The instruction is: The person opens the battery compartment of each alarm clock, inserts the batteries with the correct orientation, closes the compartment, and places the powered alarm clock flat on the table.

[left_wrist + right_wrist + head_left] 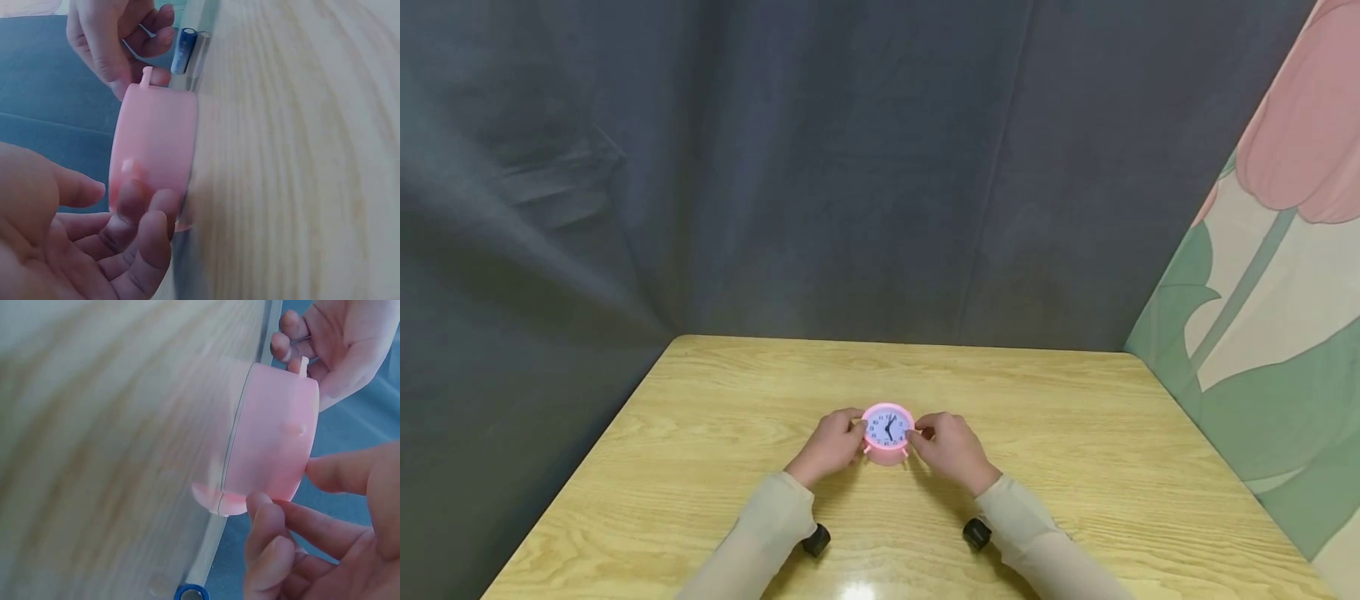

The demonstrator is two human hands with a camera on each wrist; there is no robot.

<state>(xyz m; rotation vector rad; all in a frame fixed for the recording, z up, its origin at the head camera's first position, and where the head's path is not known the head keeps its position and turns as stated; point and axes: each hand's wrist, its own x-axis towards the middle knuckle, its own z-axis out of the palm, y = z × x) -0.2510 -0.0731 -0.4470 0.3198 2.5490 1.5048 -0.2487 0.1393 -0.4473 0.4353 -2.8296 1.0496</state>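
A round pink alarm clock [887, 427] with a white dial lies face up on the wooden table, its two short feet pointing toward me. My left hand [833, 444] holds the clock's left side, with the thumb near the dial's rim and the fingers along the side wall. On the opposite side, my right hand [951, 448] grips the rim between thumb and fingers. The pink side wall [156, 134] fills the middle of the left wrist view. A blue battery [184, 51] lies on the table by the right hand; in the right wrist view only the battery's end [192, 592] shows.
The light wooden table [715, 400] reaches back to a dark grey curtain [850, 183]. A wall hanging with pink tulips and green leaves [1262, 333] borders the right side. Black wrist cameras [816, 541] sit under both sleeves.
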